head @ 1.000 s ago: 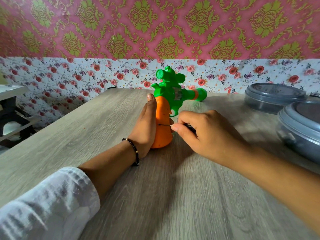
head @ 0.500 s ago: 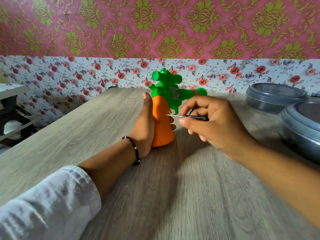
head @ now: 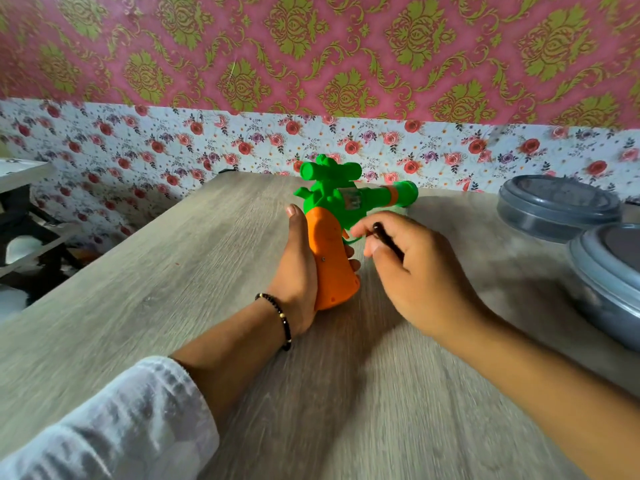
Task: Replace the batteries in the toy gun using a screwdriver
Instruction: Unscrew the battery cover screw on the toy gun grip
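Observation:
The toy gun [head: 332, 261] has an orange carrot-shaped grip and a green body with its barrel pointing right. It stands on its grip on the wooden table [head: 138, 306]. My left hand [head: 298, 271] wraps the orange grip from the left, fingertips showing on its right side. A small screw head shows on the grip's face. My right hand [head: 415, 271] is just right of the grip, apart from it, fingers closed on a thin dark screwdriver [head: 386, 239]. The screwdriver's tip is hidden in the hand.
Two grey lidded round containers stand at the right, one at the back [head: 557, 206], a larger one [head: 609, 282] at the table's right edge. A flowered wall runs behind the table. A dark shelf unit [head: 31, 230] stands off the table's left edge.
My right hand has pulled the screwdriver off the orange grip and turned it, so the metal tip no longer shows. The left hand keeps holding the gun upright.

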The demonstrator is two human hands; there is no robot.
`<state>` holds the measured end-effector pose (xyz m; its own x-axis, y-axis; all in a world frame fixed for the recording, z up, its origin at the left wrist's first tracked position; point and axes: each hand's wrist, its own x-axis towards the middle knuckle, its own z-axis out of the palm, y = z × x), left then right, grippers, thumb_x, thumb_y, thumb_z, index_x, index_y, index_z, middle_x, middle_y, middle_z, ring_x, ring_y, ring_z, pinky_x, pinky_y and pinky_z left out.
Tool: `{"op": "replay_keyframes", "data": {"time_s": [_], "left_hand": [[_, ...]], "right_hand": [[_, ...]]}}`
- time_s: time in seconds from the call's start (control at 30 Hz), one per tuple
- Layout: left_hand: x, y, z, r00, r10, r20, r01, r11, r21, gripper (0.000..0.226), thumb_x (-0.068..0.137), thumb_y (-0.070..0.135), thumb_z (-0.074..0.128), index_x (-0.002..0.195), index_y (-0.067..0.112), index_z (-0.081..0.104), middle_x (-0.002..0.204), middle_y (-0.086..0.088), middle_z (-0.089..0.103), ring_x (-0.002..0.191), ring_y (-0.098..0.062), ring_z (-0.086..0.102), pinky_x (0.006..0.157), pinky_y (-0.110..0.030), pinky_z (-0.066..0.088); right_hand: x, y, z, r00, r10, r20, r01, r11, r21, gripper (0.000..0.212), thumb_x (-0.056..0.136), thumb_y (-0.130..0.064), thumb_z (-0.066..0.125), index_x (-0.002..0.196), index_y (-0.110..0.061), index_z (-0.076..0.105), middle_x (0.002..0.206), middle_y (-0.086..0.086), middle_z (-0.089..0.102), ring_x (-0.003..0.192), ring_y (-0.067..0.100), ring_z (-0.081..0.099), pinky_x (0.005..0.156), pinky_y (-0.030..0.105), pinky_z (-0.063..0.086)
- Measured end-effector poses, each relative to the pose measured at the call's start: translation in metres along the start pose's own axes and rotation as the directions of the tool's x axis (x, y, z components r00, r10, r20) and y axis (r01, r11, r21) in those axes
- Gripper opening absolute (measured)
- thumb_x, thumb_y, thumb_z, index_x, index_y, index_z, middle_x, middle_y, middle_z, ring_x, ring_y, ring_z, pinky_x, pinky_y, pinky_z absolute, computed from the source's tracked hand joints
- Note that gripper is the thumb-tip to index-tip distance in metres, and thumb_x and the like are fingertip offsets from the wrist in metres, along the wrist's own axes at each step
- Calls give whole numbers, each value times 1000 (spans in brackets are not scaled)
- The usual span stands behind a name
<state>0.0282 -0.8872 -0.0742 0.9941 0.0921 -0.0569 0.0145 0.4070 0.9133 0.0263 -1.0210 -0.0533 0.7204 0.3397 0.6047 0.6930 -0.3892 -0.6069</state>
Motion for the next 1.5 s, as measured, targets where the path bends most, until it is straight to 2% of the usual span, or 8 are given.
{"op": "replay_keyframes", "data": {"time_s": [0.07, 0.2, 0.27, 0.43, 0.83, 1.1, 1.27, 1.5], "left_hand": [[-1, 3, 1, 999, -16, 27, 17, 998, -52, 75, 90, 69, 9, 112, 21, 62, 95, -8, 71, 81, -20, 68, 74, -34, 56], [0, 3, 1, 999, -12, 37, 18, 985, -171, 73, 92, 65, 11, 98, 16, 64, 79, -4, 75, 71, -14, 72, 63, -25, 58], [3, 1, -2, 1000, -13, 12, 16, 976, -216, 73, 92, 66, 13, 94, 14, 65, 79, -5, 74, 73, -14, 72, 65, -25, 58], [9, -2, -7, 999, -31, -25, 24, 967, -252, 76, 92, 65, 11, 103, 11, 63, 97, -9, 70, 95, -21, 66, 91, -31, 49], [6, -4, -4, 998, -44, -41, 31, 962, -270, 75, 92, 63, 13, 81, 13, 68, 71, -4, 69, 69, -15, 67, 64, -22, 57], [3, -1, -4, 999, -43, -25, 35, 967, -252, 73, 92, 61, 12, 100, 6, 60, 78, -7, 66, 72, -15, 66, 64, -22, 56], [-1, 2, -1, 999, -44, -17, 38, 964, -263, 81, 93, 61, 11, 79, 14, 75, 75, -5, 71, 72, -14, 68, 70, -24, 57], [0, 2, -2, 993, -117, -19, 107, 952, -286, 75, 90, 67, 14, 86, 11, 64, 69, -5, 66, 66, -15, 64, 65, -24, 53]], "right_hand": [[6, -7, 9, 998, -69, -11, 66, 987, -147, 24, 87, -7, 51, 103, -10, 68, 89, -1, 62, 73, -1, 54, 65, 4, 37], [16, -18, 26, 997, -55, 53, 65, 974, -215, 27, 79, -27, 55, 95, -11, 70, 92, 3, 61, 80, 22, 61, 70, 38, 53], [21, -20, 32, 997, -50, 63, 64, 968, -243, 27, 77, -28, 54, 89, -11, 70, 90, 3, 61, 76, 26, 62, 64, 43, 54], [24, -17, 38, 993, -74, 91, 98, 953, -287, 24, 73, -23, 55, 86, -10, 70, 87, 5, 61, 69, 28, 61, 57, 42, 53], [25, -19, 35, 993, -7, 120, 40, 960, -276, 29, 77, -25, 45, 80, -8, 69, 83, 4, 58, 65, 24, 58, 54, 38, 51], [23, -22, 32, 989, -2, 149, 48, 949, -311, 25, 77, -23, 46, 75, -9, 65, 82, 5, 57, 64, 25, 57, 50, 38, 50], [18, -27, 33, 994, -43, 96, 76, 924, -376, 22, 78, -19, 46, 72, -8, 64, 77, 7, 58, 63, 27, 56, 48, 38, 49], [11, -21, 34, 987, -107, 117, 150, 872, -466, 6, 70, 0, 65, 72, -6, 64, 75, 11, 60, 63, 31, 58, 50, 37, 51]]}}
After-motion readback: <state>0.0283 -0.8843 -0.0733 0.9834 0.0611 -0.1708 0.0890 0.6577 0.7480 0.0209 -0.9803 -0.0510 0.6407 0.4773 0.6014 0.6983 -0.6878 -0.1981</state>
